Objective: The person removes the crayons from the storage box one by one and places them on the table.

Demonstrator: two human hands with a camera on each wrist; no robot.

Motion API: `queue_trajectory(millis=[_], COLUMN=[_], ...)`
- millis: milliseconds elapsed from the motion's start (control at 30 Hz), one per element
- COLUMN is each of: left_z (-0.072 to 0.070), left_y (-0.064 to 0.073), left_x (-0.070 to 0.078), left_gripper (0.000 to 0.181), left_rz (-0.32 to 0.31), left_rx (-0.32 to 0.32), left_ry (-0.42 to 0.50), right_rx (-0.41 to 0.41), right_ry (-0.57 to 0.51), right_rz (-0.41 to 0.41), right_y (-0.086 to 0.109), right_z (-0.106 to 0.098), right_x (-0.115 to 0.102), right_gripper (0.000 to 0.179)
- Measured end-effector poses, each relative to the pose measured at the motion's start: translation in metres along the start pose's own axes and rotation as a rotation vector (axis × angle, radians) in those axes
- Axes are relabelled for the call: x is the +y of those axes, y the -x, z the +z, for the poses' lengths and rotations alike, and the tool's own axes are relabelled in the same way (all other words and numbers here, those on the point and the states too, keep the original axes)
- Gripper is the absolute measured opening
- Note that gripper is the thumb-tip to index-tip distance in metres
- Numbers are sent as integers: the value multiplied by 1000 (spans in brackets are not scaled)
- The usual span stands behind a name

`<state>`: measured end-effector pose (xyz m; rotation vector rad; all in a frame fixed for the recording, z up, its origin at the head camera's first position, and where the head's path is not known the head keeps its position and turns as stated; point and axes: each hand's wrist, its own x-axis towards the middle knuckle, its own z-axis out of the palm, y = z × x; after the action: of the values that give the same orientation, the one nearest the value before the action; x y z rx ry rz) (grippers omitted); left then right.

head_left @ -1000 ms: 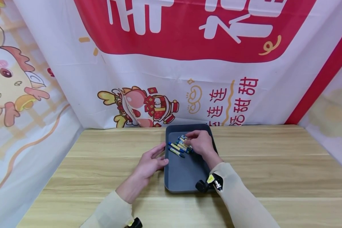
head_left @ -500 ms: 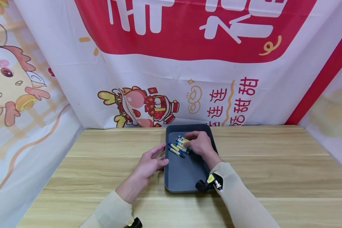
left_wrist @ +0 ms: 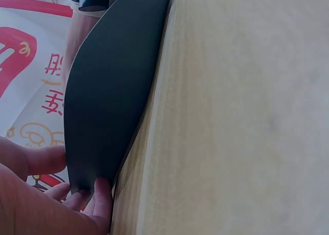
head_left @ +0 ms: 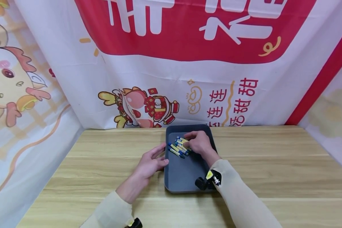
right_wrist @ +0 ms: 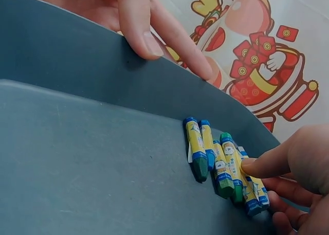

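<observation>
A dark grey rectangular tray (head_left: 185, 177) lies on the table, with several oil crayons (head_left: 175, 152) in yellow wrappers with blue and green ends grouped at its left inside. In the head view my right hand (head_left: 199, 142) is over that group. The right wrist view has its thumb pressing a crayon (right_wrist: 232, 168) while the other fingers curl at the far side of the bunch. My left hand (head_left: 148, 163) holds the tray's left side. Its thumb tip (right_wrist: 149, 44) laps over the rim, and its fingers (left_wrist: 103, 196) lie against the outer wall.
The wooden table (head_left: 108, 164) runs on both sides of the tray. Behind it hangs a white and red printed cloth (head_left: 159, 69), close to the tray's far end. A black wrist camera (head_left: 203, 182) overhangs the tray's near right corner.
Under my right hand, the upper crayons have slid slightly left and closer to the others. The left hand and the tray stay in place.
</observation>
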<state>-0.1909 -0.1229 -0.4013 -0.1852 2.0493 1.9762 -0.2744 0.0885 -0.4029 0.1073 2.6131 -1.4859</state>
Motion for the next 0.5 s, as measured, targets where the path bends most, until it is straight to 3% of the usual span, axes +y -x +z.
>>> queue_trajectory(millis=[500], left_z=[-2], left_y=[-1], left_x=[-3], left_gripper=[69], left_rz=[28], left_rx=[-3], left_ry=[2], right_rx=[-29], right_ry=[55], right_rz=[-9], right_y=[-9], right_z=[2], right_x=[-1], right_gripper=[27])
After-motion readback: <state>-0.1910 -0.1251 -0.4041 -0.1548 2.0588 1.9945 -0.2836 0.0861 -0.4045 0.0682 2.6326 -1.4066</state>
